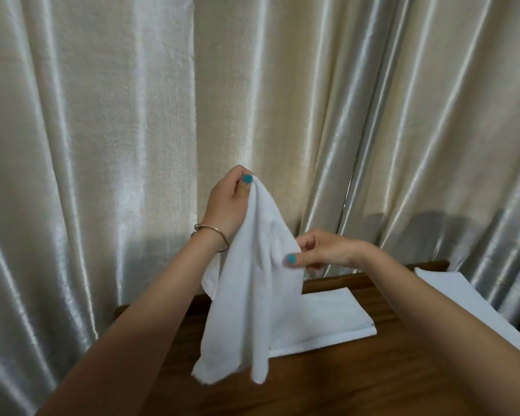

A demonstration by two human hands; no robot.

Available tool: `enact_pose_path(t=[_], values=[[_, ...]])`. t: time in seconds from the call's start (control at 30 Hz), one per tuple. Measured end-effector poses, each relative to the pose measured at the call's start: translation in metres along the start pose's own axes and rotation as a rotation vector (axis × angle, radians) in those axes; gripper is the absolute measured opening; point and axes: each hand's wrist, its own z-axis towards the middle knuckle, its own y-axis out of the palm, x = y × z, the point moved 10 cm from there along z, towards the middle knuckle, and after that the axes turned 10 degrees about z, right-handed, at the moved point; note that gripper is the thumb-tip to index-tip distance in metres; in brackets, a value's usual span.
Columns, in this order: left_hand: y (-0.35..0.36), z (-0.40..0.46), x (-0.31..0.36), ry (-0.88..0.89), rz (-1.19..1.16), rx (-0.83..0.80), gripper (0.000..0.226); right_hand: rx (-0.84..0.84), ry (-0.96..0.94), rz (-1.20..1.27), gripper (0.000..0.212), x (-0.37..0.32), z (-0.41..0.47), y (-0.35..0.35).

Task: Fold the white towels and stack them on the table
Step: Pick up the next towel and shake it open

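A white towel [252, 295] hangs unfolded in the air above the wooden table [357, 379]. My left hand [225, 202] pinches its top corner, raised high. Lower and to the right, my right hand [321, 250] grips the towel's right edge between thumb and fingers. The towel's lower end dangles just over the table's near left part. Behind it, a folded white towel [327, 322] lies flat on the table, partly hidden by the hanging one.
More white cloth [463, 298] lies at the table's right side, partly behind my right forearm. Shiny cream curtains [102, 145] hang close behind the table and fill the background. The table's far edge [357, 279] meets the curtains.
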Motion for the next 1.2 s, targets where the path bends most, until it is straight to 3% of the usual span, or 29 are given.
enact_pose_path(t=[0.1, 0.2, 0.3, 0.37, 0.43, 0.53, 0.73, 0.9, 0.97, 1.1, 1.2], values=[[-0.024, 0.007, -0.003, -0.020, 0.041, 0.101, 0.035, -0.060, 0.223, 0.005, 0.025, 0.056, -0.009, 0.016], [-0.040, 0.006, -0.011, -0.012, 0.238, 0.138, 0.022, -0.042, 0.307, -0.113, 0.029, 0.088, -0.028, 0.010], [-0.044, -0.001, -0.028, -0.003, 0.453, 0.084, 0.016, 0.156, 0.233, -0.149, 0.009, 0.087, -0.054, -0.031], [-0.044, -0.008, -0.041, 0.008, 0.573, 0.025, 0.015, 0.316, 0.167, -0.089, 0.022, 0.083, -0.077, -0.065], [-0.040, -0.018, -0.051, 0.021, 0.682, -0.028, 0.013, 0.414, 0.140, 0.028, 0.021, 0.080, -0.100, -0.092], [-0.020, -0.038, -0.064, -0.001, 0.751, -0.188, 0.014, 0.453, 0.101, 0.023, 0.024, 0.073, -0.126, -0.118], [0.030, -0.085, -0.066, -0.035, 0.479, -0.524, 0.040, 0.427, 0.125, -0.163, 0.038, 0.078, -0.161, -0.147], [0.061, -0.116, -0.057, -0.099, 0.283, -0.806, 0.020, 0.280, 0.255, -0.242, 0.058, 0.109, -0.183, -0.154], [0.074, -0.123, -0.061, -0.179, 0.193, -0.906, 0.022, 0.227, 0.327, -0.235, 0.049, 0.125, -0.186, -0.155], [0.126, -0.130, -0.109, -0.194, 0.378, -1.137, 0.018, 0.236, 0.575, -0.311, 0.041, 0.175, -0.158, -0.175], [0.179, -0.136, -0.177, -0.227, 0.587, -1.173, 0.027, 0.337, 0.648, -0.443, 0.029, 0.229, -0.109, -0.191]])
